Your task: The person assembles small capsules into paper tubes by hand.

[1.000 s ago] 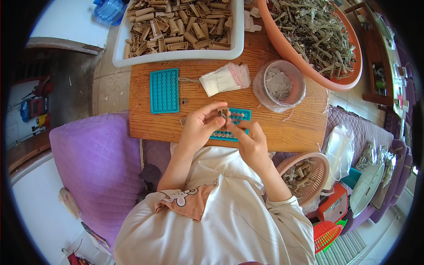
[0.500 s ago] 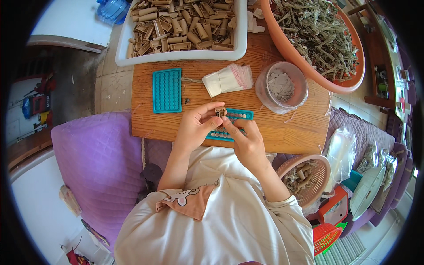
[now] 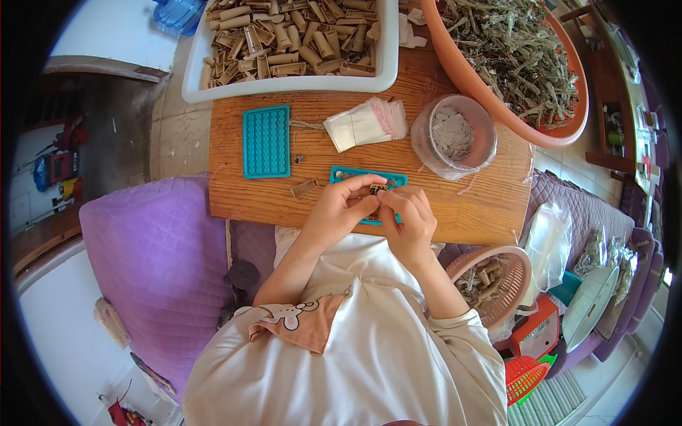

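Observation:
Both hands meet over the near part of the wooden table. My left hand (image 3: 342,211) pinches a small brown plastic piece with dark parts in it (image 3: 378,189); its exact kind is too small to make out. From the other side, the fingertips of my right hand (image 3: 410,219) close on the same piece. Beneath them lies a teal tray (image 3: 344,171) with small round pieces in its cups, mostly covered by my hands. Left of my left hand, a brown open plastic casing half (image 3: 305,188) rests on the wood.
Behind are a second teal tray (image 3: 247,145), clear bags (image 3: 362,126) and a round tub (image 3: 490,145) of pale pieces. A white bin (image 3: 284,86) of brown casings and an orange basin (image 3: 455,67) of wired parts stand at the back. A pink basket (image 3: 524,273) sits right.
Both hands have shifted slightly right and nearer me with the small piece. A brown casing half now lies on the table left of my left hand, where bare wood showed before.

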`<state>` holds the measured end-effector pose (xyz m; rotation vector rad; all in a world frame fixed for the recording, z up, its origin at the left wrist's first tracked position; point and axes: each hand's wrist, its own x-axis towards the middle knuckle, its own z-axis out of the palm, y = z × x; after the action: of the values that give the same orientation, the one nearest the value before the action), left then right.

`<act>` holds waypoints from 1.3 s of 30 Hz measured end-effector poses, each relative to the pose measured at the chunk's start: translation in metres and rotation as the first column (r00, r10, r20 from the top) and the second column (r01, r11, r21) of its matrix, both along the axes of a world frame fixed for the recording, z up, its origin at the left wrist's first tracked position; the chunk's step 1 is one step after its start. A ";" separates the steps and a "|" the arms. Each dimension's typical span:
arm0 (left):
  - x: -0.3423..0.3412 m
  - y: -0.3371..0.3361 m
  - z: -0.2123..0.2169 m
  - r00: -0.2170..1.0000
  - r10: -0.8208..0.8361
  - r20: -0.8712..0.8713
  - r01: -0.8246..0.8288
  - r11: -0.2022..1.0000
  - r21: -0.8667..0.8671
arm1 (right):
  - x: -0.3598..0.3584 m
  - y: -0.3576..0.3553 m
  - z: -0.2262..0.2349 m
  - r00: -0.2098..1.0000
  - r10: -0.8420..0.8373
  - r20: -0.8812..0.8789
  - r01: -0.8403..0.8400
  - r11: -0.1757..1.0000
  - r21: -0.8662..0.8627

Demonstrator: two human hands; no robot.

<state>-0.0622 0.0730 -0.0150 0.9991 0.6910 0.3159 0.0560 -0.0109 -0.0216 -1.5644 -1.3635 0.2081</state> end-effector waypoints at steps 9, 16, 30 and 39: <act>-0.009 0.004 -0.017 0.997 0.067 -0.029 -0.070 0.993 -0.094 | 0.018 -0.012 -0.029 0.930 -0.207 -0.304 0.123 0.954 -0.274; -0.011 0.004 -0.016 0.999 0.050 -0.017 -0.051 0.993 -0.105 | 0.013 -0.015 -0.047 0.976 -0.080 0.201 0.148 0.925 -0.350; -0.014 0.006 -0.009 0.999 -0.001 0.038 0.004 0.997 -0.075 | 0.006 -0.005 -0.025 0.981 -0.170 -0.098 0.140 0.957 -0.256; -0.013 0.002 -0.005 0.997 -0.036 -0.066 0.036 0.999 0.000 | -0.003 -0.002 -0.003 0.996 0.038 0.074 -0.043 0.997 0.061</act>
<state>-0.0749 0.0747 -0.0204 1.0253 0.7318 0.2533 0.0534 -0.0132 -0.0241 -1.5059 -1.4464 0.1330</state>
